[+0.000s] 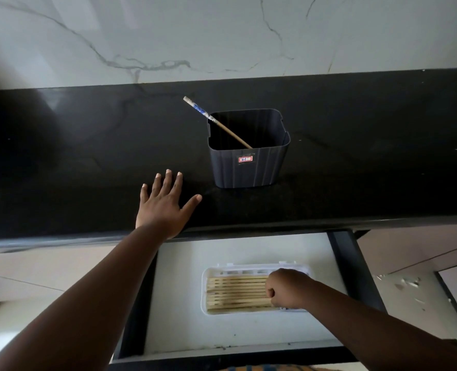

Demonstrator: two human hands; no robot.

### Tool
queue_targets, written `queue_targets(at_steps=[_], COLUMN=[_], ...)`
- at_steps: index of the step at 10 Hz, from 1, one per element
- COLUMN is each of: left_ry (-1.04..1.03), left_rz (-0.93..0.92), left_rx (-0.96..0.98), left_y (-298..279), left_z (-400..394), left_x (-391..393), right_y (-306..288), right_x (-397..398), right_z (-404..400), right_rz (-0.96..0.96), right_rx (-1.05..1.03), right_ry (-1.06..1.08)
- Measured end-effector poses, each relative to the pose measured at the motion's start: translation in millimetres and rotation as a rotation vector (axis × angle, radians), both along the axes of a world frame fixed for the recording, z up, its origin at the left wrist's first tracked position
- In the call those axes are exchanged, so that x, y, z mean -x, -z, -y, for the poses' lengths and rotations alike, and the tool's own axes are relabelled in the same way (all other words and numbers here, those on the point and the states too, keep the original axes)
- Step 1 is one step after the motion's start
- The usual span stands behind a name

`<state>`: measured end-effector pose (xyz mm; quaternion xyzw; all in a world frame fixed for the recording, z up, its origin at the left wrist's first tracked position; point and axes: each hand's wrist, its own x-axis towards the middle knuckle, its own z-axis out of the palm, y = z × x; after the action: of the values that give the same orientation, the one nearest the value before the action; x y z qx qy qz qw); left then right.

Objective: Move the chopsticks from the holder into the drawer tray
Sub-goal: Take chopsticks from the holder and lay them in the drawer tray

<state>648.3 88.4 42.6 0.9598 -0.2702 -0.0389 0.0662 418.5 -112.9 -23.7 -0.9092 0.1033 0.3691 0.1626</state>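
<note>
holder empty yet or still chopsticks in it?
Not empty. One chopstick leans in the dark holder, its patterned end sticking out past the back left rim. No others show inside.

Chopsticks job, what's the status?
Left hand flat on counter. Right hand fisted over tray chopsticks. One chopstick left in holder. Nothing blocking.

Left hand point(164, 203) flat, palm down, fingers straight and spread, arm stretched forward. Right hand point(286, 289) lower down, fingers curled into a fist (can't tell if it's gripping anything), forearm angled in from the lower right.
</note>
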Motion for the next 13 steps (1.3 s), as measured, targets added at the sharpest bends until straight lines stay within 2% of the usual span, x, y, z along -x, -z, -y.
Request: queue_targets(at_steps=[1,3,4,5,6,7,8,9,10,13], left_ry=[0.002,0.001,0.001,0.003,0.006,0.0,-0.007,-0.01,-0.01,-0.006], left_rz=[0.002,0.008,0.008,0.003,-0.001,-0.002,-0.003,-0.003,-0.008,0.006], left_rx=[-0.001,0.012,0.011,0.01,0.02,0.022,0.022,0.023,0.032,0.053], left_y=[-0.4,0.0,-1.5,-2.7,-2.9,-2.1,-1.7,-2.1,-1.6,-0.5], left_z=[0.2,0.0,0.6,0.7,1.3,1.7,0.8,-0.2,-0.4,-1.5], left_x=[-0.1,-0.5,-0.6,-0.6,-0.7,-0.4,-0.4,0.4,0.9,2.8], right_y=[-0.2,-20.4,-61.7,-125.8,-197.5,-245.2,-253.8,-238.6,-221.1,-207.7], right_x=[0.5,-3.2,-13.5,-33.6,-57.3,-93.0,-138.7,-175.8,-196.0,-211.0], right_z=[4.9,13.3,17.6,13.6,2.4,-0.6,8.1,20.4,28.8,33.4], right_rz=[0.115,0.16,0.205,0.375,0.604,0.87,0.969,0.838,0.714,0.669], right_rx=[0.005,-0.026,-0.101,-0.312,-0.631,-0.642,-0.436,-0.153,0.012,0.047], right_ry=[0.049,0.086,0.108,0.194,0.259,0.3,0.392,0.419,0.405,0.406])
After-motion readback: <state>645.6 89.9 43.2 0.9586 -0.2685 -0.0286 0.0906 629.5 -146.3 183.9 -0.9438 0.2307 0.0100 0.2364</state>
